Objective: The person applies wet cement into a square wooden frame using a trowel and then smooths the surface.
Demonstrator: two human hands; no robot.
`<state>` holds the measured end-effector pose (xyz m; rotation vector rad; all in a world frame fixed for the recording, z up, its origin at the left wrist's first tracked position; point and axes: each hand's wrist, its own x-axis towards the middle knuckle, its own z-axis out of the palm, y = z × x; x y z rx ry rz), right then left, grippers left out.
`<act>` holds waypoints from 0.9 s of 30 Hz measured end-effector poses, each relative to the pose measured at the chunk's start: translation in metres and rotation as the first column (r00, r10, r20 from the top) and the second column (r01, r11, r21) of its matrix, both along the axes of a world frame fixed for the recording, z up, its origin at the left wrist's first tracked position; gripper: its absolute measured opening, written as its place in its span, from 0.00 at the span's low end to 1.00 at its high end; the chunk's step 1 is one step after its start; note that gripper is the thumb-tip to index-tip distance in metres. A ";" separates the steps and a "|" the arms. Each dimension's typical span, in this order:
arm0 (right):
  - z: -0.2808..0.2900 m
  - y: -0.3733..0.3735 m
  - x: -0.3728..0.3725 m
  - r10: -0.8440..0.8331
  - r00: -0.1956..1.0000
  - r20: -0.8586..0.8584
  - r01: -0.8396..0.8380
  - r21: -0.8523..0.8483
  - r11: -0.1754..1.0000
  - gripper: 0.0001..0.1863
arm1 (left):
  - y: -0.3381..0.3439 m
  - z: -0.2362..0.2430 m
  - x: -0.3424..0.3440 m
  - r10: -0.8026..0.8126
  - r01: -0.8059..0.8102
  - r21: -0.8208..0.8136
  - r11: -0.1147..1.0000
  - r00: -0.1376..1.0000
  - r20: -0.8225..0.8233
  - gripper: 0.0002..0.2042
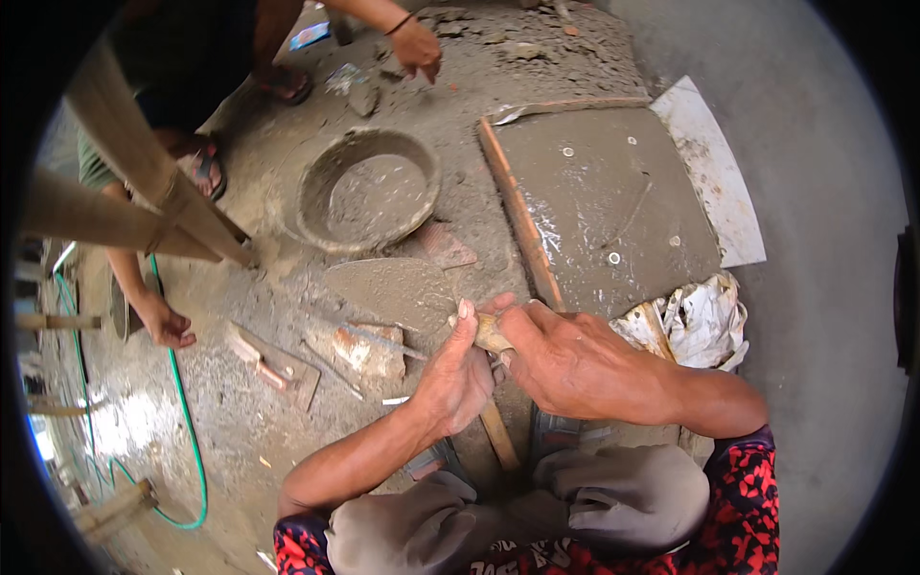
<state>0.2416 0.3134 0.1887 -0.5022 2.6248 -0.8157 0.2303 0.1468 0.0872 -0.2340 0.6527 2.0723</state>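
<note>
In the head view, my only one, I have the right hand (575, 355) closed around the wooden handle (493, 335) of a trowel (388, 289), low between the knees, its blade pointing up and left, coated in grey mortar. My left hand (458, 379) has its thumb against the handle; its fingers are partly hidden, so I cannot tell whether they grip. Just beyond the hands, to the right, lies the frame (515, 196) with wet mortar (594, 196) spread across it edge to edge; four pale discs (614, 259) sit in the surface. I judge the filling mostly done. The finish looks incomplete: glossy patches and a curved mark show on top. More mortar sits in the basin (383, 142), left of the frame. A flat float (305, 385) lies on the floor (230, 446); a co-worker's hand (415, 50) hangs beyond the basin.
</note>
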 end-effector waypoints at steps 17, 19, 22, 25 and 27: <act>0.024 -0.067 0.015 0.545 0.794 -0.269 -0.607 -0.356 0.710 0.17 | -0.050 -0.035 0.036 0.300 -0.325 -0.065 0.943 0.920 -0.252 0.27; 0.024 -0.066 0.019 0.564 0.791 -0.239 -0.609 -0.403 0.683 0.17 | -0.061 -0.027 0.042 0.312 -0.349 -0.102 0.932 0.911 -0.269 0.26; 0.017 -0.062 0.024 0.578 0.791 -0.200 -0.602 -0.425 0.676 0.17 | -0.052 -0.035 0.039 0.330 -0.344 -0.017 0.939 0.913 -0.239 0.24; 0.018 -0.074 0.024 0.595 0.772 -0.224 -0.619 -0.478 0.624 0.17 | -0.054 -0.030 0.045 0.266 -0.301 -0.086 0.950 0.920 -0.286 0.24; 0.016 -0.081 0.023 0.602 0.763 -0.235 -0.628 -0.491 0.604 0.17 | -0.051 -0.027 0.040 0.200 -0.242 -0.120 0.963 0.938 -0.282 0.25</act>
